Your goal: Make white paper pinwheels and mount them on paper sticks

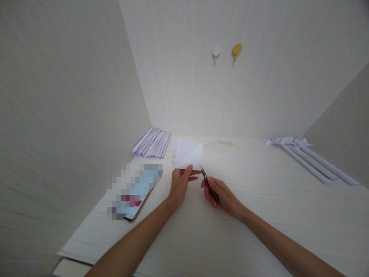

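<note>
Item 1: my left hand (179,184), fingers pinched on the lower edge of a folded white paper sheet (189,154), which stands up just above the hand, off the worktop (259,200).

Item 2: my right hand (220,194), closed around small scissors (208,184); the blade tip meets the sheet's lower right corner.

Item 3: a phone (135,190), blurred, flat on the worktop left of my left hand.

Item 4: a stack of folded white strips (152,143), beyond the phone, up and left of the sheet.

Item 5: long rolled paper sticks (311,161), well right of my right hand.

Item 6: two wall hooks (236,50), white and yellow, high above both hands.
</note>
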A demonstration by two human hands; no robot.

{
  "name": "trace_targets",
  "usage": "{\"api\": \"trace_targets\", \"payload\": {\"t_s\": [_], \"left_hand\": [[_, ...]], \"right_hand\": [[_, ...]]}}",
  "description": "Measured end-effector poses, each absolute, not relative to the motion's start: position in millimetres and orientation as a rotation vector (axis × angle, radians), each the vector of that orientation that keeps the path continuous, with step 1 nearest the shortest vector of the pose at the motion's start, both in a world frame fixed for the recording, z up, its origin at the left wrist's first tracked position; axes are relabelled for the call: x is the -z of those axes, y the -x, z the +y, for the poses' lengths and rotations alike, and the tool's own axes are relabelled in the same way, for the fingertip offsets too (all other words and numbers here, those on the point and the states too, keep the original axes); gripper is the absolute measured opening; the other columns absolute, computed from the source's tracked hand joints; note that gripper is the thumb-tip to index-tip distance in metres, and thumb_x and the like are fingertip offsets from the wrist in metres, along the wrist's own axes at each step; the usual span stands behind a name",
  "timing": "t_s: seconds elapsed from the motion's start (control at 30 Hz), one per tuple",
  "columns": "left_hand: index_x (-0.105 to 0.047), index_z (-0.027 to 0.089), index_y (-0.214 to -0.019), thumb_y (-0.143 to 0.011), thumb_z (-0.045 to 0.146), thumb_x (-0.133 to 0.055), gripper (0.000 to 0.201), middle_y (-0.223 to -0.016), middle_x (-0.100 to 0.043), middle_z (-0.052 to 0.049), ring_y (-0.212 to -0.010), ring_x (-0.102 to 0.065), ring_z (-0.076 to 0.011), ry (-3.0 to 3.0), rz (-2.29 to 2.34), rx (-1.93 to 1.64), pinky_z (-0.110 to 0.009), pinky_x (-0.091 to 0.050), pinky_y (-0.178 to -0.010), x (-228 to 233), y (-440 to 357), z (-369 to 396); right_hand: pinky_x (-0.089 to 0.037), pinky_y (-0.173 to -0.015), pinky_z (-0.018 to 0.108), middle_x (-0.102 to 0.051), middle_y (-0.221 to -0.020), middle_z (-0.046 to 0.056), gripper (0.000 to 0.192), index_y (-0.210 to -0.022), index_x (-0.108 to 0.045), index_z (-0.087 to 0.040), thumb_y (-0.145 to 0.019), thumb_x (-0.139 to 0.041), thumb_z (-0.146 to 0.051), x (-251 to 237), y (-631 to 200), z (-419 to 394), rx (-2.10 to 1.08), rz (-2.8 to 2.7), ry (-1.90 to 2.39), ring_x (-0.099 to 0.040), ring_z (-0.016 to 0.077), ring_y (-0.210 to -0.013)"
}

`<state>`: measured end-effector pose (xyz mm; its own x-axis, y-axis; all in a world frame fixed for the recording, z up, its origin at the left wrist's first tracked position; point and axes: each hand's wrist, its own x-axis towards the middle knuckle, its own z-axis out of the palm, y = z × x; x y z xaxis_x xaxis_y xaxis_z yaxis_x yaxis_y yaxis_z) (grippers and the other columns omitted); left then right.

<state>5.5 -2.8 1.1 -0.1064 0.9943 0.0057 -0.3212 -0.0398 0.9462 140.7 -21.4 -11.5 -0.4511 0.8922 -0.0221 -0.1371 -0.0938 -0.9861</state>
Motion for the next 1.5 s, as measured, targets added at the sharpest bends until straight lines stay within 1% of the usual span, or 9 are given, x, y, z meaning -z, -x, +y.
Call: {"api": "trace_targets", "payload": {"t_s": [0.17,0.4,0.6,0.87,1.07,1.27,1.5], "left_hand": [[-0.062,0.005,-0.077,-0.065,0.036,-0.059,0.033,-0.077,-0.067,-0.013,-0.067,-0.064,-0.0198,-0.954,1.055,-1.42,-0.022,-0.049,-0.051,-1.2,-7.6,-3.3],[-0.062,0.005,-0.076,-0.063,0.038,-0.06,0.036,-0.073,-0.067,-0.013,-0.064,-0.064,-0.02,-0.974,1.065,-1.439,-0.024,-0.05,-0.05,-4.3,-7.8,-5.2],[-0.062,0.005,-0.073,-0.06,0.038,-0.063,0.035,-0.072,-0.067,-0.012,-0.064,-0.064,-0.0207,-0.972,1.077,-1.426,-0.024,-0.05,-0.05,-5.8,-8.1,-5.8],[-0.062,0.006,-0.077,-0.062,0.037,-0.061,0.034,-0.07,-0.067,-0.011,-0.062,-0.064,-0.0194,-0.999,1.081,-1.415,-0.023,-0.049,-0.049,-5.4,-7.7,-5.5],[-0.063,0.006,-0.069,-0.066,0.034,-0.059,0.028,-0.066,-0.067,-0.009,-0.061,-0.064,-0.0178,-1.012,1.104,-1.412,-0.022,-0.05,-0.05,-4.4,-7.9,-6.1],[-0.062,0.006,-0.073,-0.063,0.036,-0.061,0.031,-0.07,-0.067,-0.011,-0.062,-0.064,-0.0191,-0.982,1.084,-1.422,-0.023,-0.05,-0.049,-6.3,-8.2,-6.6],[-0.062,0.006,-0.07,-0.062,0.038,-0.062,0.033,-0.068,-0.067,-0.011,-0.062,-0.064,-0.0199,-0.98,1.097,-1.412,-0.023,-0.049,-0.049,-6.5,-8.1,-6.1]], "right_hand": [[-0.024,-0.029,0.016,-0.047,-0.045,-0.006,0.035,-0.073,-0.047,-0.016,-0.078,-0.039,-0.049,9.9,-139.9,-21.2,-1.644,-1.423,0.907,-0.035,0.0043,-0.03],[-0.022,-0.029,0.016,-0.045,-0.044,-0.007,0.035,-0.072,-0.047,-0.016,-0.079,-0.037,-0.049,6.8,-140.3,-22.1,-1.618,-1.462,0.955,-0.033,0.004,-0.03],[-0.022,-0.029,0.016,-0.045,-0.044,-0.007,0.035,-0.072,-0.047,-0.016,-0.079,-0.036,-0.049,4.8,-140.0,-23.3,-1.593,-1.473,0.983,-0.032,0.004,-0.03],[-0.022,-0.029,0.016,-0.044,-0.043,-0.007,0.036,-0.072,-0.046,-0.016,-0.081,-0.033,-0.048,9.1,-140.1,-22.8,-1.536,-1.512,0.991,-0.032,0.004,-0.03],[-0.021,-0.029,0.017,-0.042,-0.041,-0.007,0.038,-0.069,-0.045,-0.017,-0.08,-0.032,-0.051,7.5,-139.3,-24.0,-1.483,-1.536,1.031,-0.031,0.0044,-0.03],[-0.021,-0.03,0.018,-0.041,-0.04,-0.006,0.038,-0.068,-0.045,-0.017,-0.08,-0.032,-0.05,5.5,-138.9,-24.0,-1.44,-1.57,1.044,-0.03,0.005,-0.031],[-0.022,-0.032,0.019,-0.039,-0.039,-0.006,0.04,-0.065,-0.045,-0.017,-0.079,-0.033,-0.052,7.2,-138.4,-23.3,-1.39,-1.585,1.071,-0.031,0.0058,-0.033]]}}
